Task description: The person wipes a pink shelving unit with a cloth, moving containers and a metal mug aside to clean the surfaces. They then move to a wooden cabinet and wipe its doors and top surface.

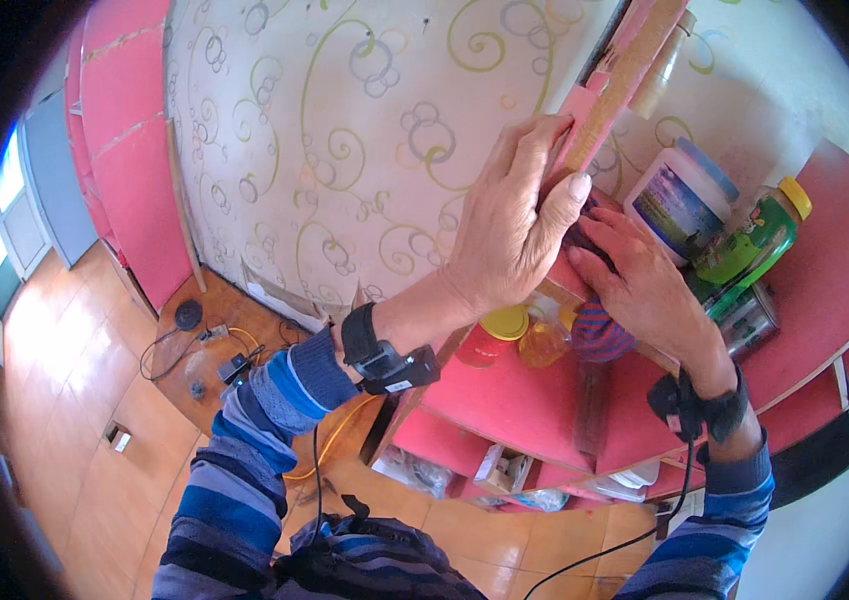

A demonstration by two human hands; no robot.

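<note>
My left hand clasps the edge of an upright pink shelf panel, thumb on the near side and fingers along the left side. Bare wood or fibreboard shows on that panel's worn edge. Just below and to the right, my right hand presses a red-and-blue striped cloth against the shelf, close to my left thumb. Part of the cloth is hidden under my right fingers. Both wrists wear black strapped devices.
Right of my hands stand a white tub with a blue lid, a green bottle with a yellow cap and a metal can. Below are a yellow-lidded red jar and an oil bottle. Cables lie at left.
</note>
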